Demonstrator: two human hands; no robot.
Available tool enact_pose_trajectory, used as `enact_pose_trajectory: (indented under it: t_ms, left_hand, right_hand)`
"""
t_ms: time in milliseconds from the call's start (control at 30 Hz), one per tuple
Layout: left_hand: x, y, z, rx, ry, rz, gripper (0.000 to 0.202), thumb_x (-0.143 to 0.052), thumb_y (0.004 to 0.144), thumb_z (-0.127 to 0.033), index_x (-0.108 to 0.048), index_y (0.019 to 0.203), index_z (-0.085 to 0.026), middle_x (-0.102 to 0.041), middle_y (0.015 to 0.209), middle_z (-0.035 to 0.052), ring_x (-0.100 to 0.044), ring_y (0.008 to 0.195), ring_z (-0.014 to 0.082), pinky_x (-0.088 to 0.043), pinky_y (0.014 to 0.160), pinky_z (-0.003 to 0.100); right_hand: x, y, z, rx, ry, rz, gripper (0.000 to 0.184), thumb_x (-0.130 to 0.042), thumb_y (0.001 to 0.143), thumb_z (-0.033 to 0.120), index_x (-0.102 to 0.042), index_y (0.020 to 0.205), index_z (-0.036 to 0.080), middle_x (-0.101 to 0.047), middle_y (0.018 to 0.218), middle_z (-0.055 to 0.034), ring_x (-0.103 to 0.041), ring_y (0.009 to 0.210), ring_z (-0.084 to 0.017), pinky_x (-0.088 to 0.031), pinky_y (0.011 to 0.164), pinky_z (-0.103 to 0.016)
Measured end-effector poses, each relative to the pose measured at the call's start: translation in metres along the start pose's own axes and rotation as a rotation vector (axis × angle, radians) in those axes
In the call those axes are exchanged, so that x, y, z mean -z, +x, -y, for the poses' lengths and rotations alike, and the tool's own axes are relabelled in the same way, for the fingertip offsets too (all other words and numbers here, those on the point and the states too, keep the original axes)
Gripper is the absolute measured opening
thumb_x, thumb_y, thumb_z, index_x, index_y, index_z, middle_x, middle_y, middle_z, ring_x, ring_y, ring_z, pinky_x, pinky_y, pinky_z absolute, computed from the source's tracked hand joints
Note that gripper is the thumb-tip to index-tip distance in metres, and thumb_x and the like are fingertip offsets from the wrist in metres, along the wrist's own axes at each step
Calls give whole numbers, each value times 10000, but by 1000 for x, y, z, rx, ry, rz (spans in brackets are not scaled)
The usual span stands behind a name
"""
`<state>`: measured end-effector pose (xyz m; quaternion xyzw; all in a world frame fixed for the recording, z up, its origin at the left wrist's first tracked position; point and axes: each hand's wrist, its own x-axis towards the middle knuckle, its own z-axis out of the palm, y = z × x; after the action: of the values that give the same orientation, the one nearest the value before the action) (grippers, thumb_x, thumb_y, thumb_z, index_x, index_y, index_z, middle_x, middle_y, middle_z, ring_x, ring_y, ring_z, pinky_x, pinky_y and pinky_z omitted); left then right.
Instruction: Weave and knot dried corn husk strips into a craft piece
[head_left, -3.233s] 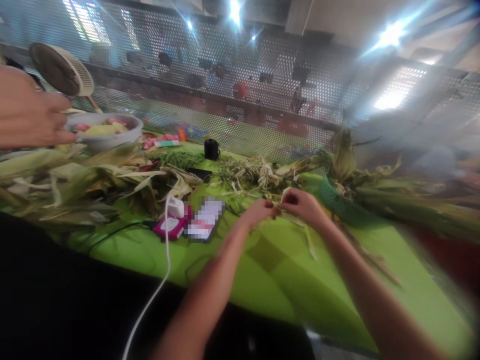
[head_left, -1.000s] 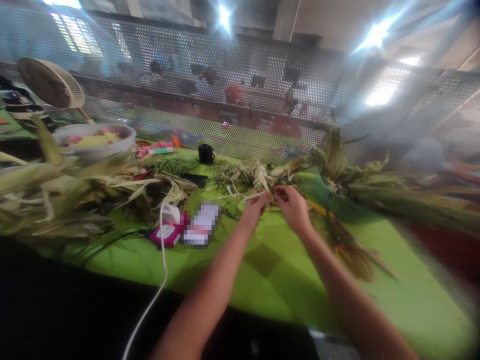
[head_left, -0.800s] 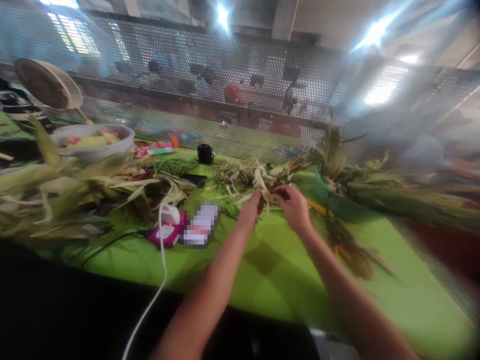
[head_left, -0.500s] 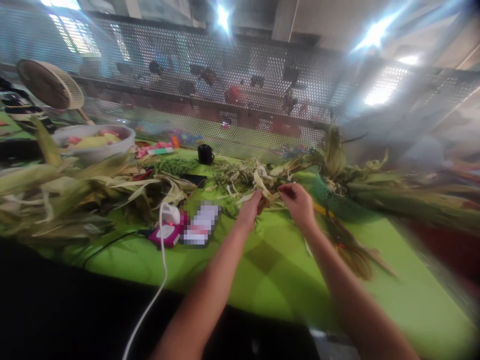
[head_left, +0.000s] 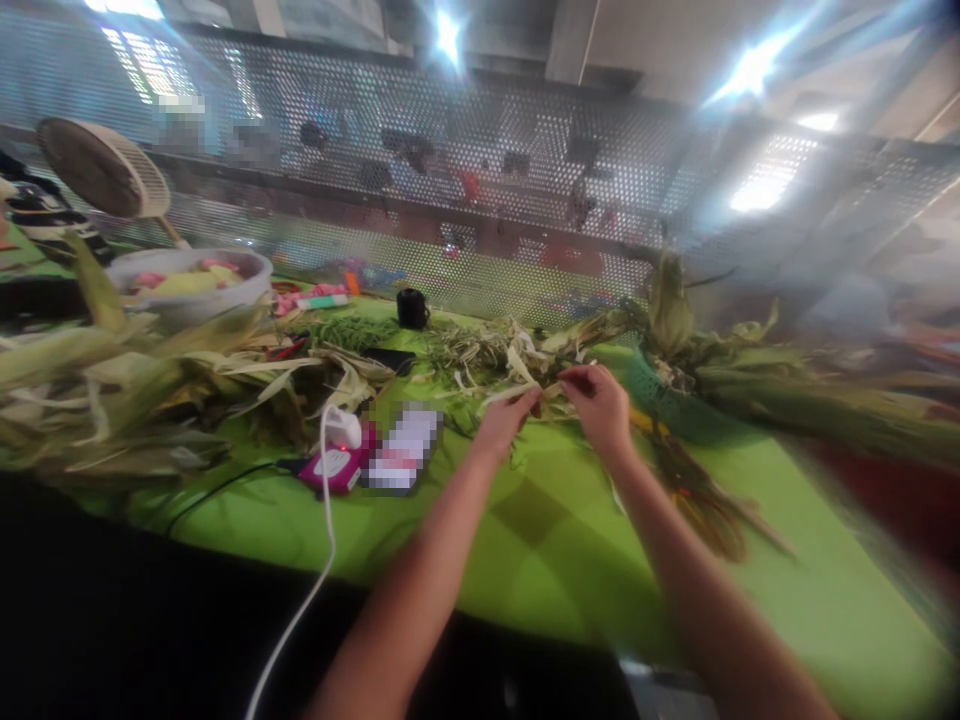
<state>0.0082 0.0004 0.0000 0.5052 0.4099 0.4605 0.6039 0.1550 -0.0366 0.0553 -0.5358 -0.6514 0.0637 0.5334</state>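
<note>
Inward turns the left hand (head_left: 511,418), its fingertips closer to the right hand (head_left: 600,402) than half a second ago! Thumb against fingers on each side, and both pinch a pale husk strip (head_left: 551,390) running between them over the green tabletop (head_left: 555,560), though blur leaves its ends unclear. Just beyond lie shredded husks (head_left: 480,350); farther back, a small black cylinder (head_left: 412,309), then the perforated screen (head_left: 495,225).

magenta box (head_left: 330,472) beside a phone (head_left: 403,455), black mug (head_left: 412,309) beyond, fan (head_left: 101,168) behind a basin (head_left: 253,283).
</note>
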Motion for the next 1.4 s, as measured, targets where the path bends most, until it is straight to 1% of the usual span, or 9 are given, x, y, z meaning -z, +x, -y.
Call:
enact_pose_trajectory:
  t_ms: [133,233,333,500,767,867,1033,1167,1400]
  left_hand:
    - [-1,2,-1,-46,-266,-62,438,-734,672,-551,-677,804,-138,-550,594,-20,-260,439,33,-129,436,230]
    - [-3,0,-2,-53,-377,-87,444,-776,632,-539,-661,754,-127,-496,536,-38,-241,424,25,-122,423,221]
    - [-4,-1,-3,-19,-452,-77,450,-818,582,-527,-620,676,-133,-370,457,-75,-209,401,18,-95,413,220]
    - [-2,1,-3,-12,-521,-88,458,-835,565,-509,-613,687,-127,-447,490,-63,-211,379,2,-83,398,215]
    - [3,4,-5,-15,-446,-187,450,-793,605,-536,-629,687,-125,-519,542,-46,-213,393,8,-105,412,222]
    - [2,3,-1,-117,-266,-178,397,-747,678,-523,-647,649,-140,-553,573,-20,-384,475,53,-256,463,219]
    - [-4,2,1,-280,-149,8,332,-720,713,-484,-717,763,-156,-643,712,22,-565,714,137,-420,695,255]
    - [-7,-2,-2,-231,-82,51,346,-713,709,-489,-716,762,-147,-612,658,13,-529,678,136,-399,664,261]
    - [-6,-3,2,-218,-18,107,346,-732,692,-484,-682,718,-142,-564,610,-6,-461,612,111,-332,589,252]
  right_hand:
    - [7,-10,8,9,52,-26,214,-632,808,302,-660,998,209,-630,1110,-76,-558,714,-149,-461,631,-274]
    - [5,-19,8,-33,-13,12,173,-657,796,366,-665,829,196,-651,917,-47,-518,658,-139,-411,596,-263]
    - [-5,-23,2,-188,5,207,285,-637,795,457,-655,729,180,-609,708,-15,-484,611,-136,-365,574,-260]
    - [-15,-21,-6,-368,150,347,326,-635,739,484,-578,636,181,-488,556,31,-406,539,-114,-300,522,-249]
    - [13,-14,-1,-174,-135,439,226,-652,752,399,-662,686,184,-630,642,3,-531,605,-144,-355,575,-253]
    - [21,-3,20,-57,-168,304,218,-638,808,386,-722,877,197,-714,812,-34,-602,696,-165,-417,650,-265]
    - [8,29,31,28,-221,315,179,-638,806,310,-751,875,190,-721,821,-41,-609,725,-166,-407,662,-262]
    - [-8,48,17,-52,-181,446,165,-682,745,319,-735,749,164,-659,641,6,-544,600,-128,-353,583,-242]
    - [-17,51,18,-14,-121,353,157,-683,749,313,-733,744,164,-688,702,-3,-583,661,-143,-392,635,-244]
